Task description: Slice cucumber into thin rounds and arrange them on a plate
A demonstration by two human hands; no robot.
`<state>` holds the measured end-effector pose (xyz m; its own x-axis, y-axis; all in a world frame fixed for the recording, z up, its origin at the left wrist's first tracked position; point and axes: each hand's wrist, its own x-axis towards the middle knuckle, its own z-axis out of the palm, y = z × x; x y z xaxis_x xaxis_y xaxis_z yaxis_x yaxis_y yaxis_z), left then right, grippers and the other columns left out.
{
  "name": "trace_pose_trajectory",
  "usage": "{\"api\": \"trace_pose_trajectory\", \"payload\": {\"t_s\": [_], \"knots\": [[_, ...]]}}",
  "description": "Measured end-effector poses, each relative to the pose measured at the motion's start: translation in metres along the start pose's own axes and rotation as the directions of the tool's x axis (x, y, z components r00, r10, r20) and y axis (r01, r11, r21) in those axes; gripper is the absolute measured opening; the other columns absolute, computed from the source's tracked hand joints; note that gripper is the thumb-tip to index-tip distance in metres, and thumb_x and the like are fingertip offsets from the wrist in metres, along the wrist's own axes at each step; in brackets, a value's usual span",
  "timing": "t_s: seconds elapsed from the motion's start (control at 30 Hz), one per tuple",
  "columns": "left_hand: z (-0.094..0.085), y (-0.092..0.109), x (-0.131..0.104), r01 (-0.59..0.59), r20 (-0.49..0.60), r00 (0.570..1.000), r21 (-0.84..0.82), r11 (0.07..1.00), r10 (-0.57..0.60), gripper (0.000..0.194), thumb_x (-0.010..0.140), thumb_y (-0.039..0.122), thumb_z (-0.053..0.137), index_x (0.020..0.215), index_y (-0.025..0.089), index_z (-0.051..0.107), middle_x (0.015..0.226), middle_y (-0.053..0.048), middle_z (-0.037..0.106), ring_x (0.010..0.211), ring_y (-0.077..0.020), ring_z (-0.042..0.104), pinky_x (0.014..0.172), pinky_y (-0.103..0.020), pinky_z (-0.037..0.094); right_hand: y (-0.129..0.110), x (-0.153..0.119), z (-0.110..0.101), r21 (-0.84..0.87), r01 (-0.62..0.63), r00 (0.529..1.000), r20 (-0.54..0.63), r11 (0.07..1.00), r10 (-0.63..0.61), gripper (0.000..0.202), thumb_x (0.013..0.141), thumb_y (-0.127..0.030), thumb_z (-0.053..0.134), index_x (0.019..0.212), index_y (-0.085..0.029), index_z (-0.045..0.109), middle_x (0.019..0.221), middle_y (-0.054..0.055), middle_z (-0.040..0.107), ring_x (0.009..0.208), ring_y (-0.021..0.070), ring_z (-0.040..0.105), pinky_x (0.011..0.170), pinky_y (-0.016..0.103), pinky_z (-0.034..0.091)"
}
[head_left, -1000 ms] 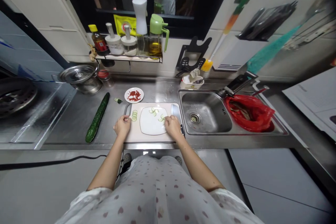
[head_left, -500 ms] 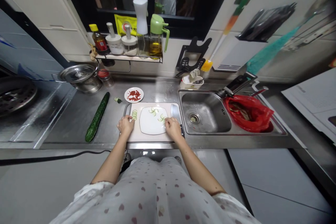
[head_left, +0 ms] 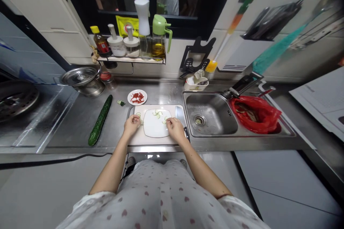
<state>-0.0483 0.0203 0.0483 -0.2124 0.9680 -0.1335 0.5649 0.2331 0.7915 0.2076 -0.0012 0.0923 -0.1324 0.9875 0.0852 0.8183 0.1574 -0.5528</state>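
A white square plate (head_left: 156, 127) rests on the light cutting board (head_left: 137, 139). Thin cucumber slices (head_left: 157, 114) are laid in a curved pattern near its top edge, and more lie at its right side. My left hand (head_left: 131, 126) is at the plate's left edge, its fingers pinched on a pale cucumber slice (head_left: 141, 123). Just above those fingers another slice (head_left: 138, 114) lies on the board. Over the plate's right edge, my right hand (head_left: 176, 129) has its fingertips closed beside the slices there; whatever is between them is hidden. A knife (head_left: 186, 134) lies along the board's right side.
A whole cucumber (head_left: 100, 120) lies left of the board, with a cut end piece (head_left: 121, 103) nearby. Behind the board stands a small plate (head_left: 129, 96) of red bits. The sink (head_left: 215, 114) and a red bag (head_left: 254, 127) are at right; a lidded pot (head_left: 88, 87) is back left.
My left hand has lifted a cucumber slice from the board's left side and moved right, to the plate's edge. My right hand has shifted slightly left.
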Motion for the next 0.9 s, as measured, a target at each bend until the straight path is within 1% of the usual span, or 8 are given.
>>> {"api": "trace_pose_trajectory", "payload": {"t_s": [0.1, 0.17, 0.4, 0.53, 0.63, 0.73, 0.83, 0.9], "knots": [[-0.007, 0.018, -0.008, -0.132, 0.111, 0.981, -0.218, 0.967, 0.159, 0.026, 0.071, 0.032, 0.059, 0.094, 0.019, 0.055, 0.077, 0.000, 0.061, 0.068, -0.0108, 0.055, 0.068, -0.024, 0.044, -0.010, 0.006, -0.002, 0.082, 0.042, 0.999, 0.000, 0.996, -0.042, 0.023, 0.089, -0.025, 0.045, 0.099, -0.020, 0.066, 0.086, 0.005, 0.063, 0.090, 0.0185, 0.054, 0.082, 0.027, 0.039], [-0.013, 0.032, -0.013, -0.180, 0.187, 0.954, -0.263, 0.948, 0.233, 0.027, 0.071, 0.032, 0.061, 0.095, 0.019, 0.055, 0.076, 0.000, 0.061, 0.071, -0.0113, 0.055, 0.070, -0.024, 0.043, -0.017, 0.010, -0.002, 0.150, 0.087, 0.996, 0.014, 0.985, -0.090, 0.021, 0.088, -0.025, 0.048, 0.099, -0.021, 0.066, 0.086, 0.004, 0.063, 0.089, 0.0175, 0.054, 0.083, 0.027, 0.039], [-0.028, 0.074, -0.028, -0.221, 0.351, 0.880, -0.295, 0.929, 0.321, 0.036, 0.073, 0.031, 0.063, 0.105, 0.019, 0.052, 0.080, -0.001, 0.063, 0.080, -0.0134, 0.057, 0.078, -0.027, 0.043, -0.035, 0.016, 0.002, 0.371, 0.240, 0.956, 0.070, 0.897, -0.285, 0.022, 0.086, -0.023, 0.055, 0.104, -0.021, 0.066, 0.101, 0.004, 0.065, 0.097, 0.0170, 0.055, 0.088, 0.030, 0.038], [-0.029, 0.082, -0.032, -0.222, 0.391, 0.863, -0.276, 0.935, 0.321, 0.038, 0.074, 0.032, 0.063, 0.109, 0.020, 0.052, 0.079, 0.000, 0.063, 0.080, -0.0135, 0.057, 0.079, -0.027, 0.043, -0.039, 0.018, 0.002, 0.412, 0.272, 0.938, 0.089, 0.870, -0.335, 0.021, 0.085, -0.021, 0.055, 0.104, -0.022, 0.066, 0.104, 0.004, 0.065, 0.101, 0.0173, 0.055, 0.091, 0.032, 0.037], [-0.026, 0.082, -0.032, -0.251, 0.388, 0.846, -0.316, 0.915, 0.366, 0.037, 0.074, 0.031, 0.063, 0.108, 0.019, 0.053, 0.077, 0.000, 0.062, 0.076, -0.0126, 0.056, 0.076, -0.026, 0.042, -0.041, 0.019, 0.001, 0.419, 0.262, 0.939, 0.098, 0.869, -0.330, 0.014, 0.085, -0.023, 0.056, 0.092, -0.020, 0.067, 0.096, 0.003, 0.065, 0.096, 0.0167, 0.055, 0.090, 0.031, 0.037], [-0.022, 0.080, -0.031, -0.240, 0.375, 0.854, -0.331, 0.913, 0.360, 0.036, 0.073, 0.029, 0.063, 0.106, 0.019, 0.054, 0.076, 0.001, 0.061, 0.075, -0.0120, 0.055, 0.074, -0.025, 0.042, -0.040, 0.020, 0.000, 0.432, 0.184, 0.956, 0.128, 0.883, -0.262, 0.013, 0.085, -0.025, 0.054, 0.082, -0.019, 0.065, 0.086, 0.002, 0.065, 0.090, 0.0160, 0.055, 0.084, 0.029, 0.039], [-0.016, 0.078, -0.031, -0.194, 0.335, 0.888, -0.348, 0.917, 0.315, 0.037, 0.069, 0.027, 0.065, 0.104, 0.019, 0.055, 0.078, 0.000, 0.062, 0.075, -0.0116, 0.055, 0.073, -0.024, 0.041, -0.039, 0.021, 0.000, 0.472, 0.117, 0.965, 0.153, 0.874, -0.212, 0.014, 0.084, -0.026, 0.051, 0.081, -0.019, 0.063, 0.081, 0.001, 0.065, 0.082, 0.0147, 0.055, 0.077, 0.026, 0.040], [-0.011, 0.075, -0.032, -0.146, 0.287, 0.916, -0.410, 0.900, 0.280, 0.038, 0.068, 0.029, 0.066, 0.103, 0.018, 0.055, 0.076, 0.000, 0.062, 0.072, -0.0113, 0.056, 0.070, -0.023, 0.041, -0.037, 0.022, -0.001, 0.511, 0.106, 0.968, 0.142, 0.853, -0.205, 0.014, 0.083, -0.027, 0.051, 0.080, -0.018, 0.062, 0.078, 0.000, 0.064, 0.078, 0.0137, 0.055, 0.073, 0.025, 0.040]]}}
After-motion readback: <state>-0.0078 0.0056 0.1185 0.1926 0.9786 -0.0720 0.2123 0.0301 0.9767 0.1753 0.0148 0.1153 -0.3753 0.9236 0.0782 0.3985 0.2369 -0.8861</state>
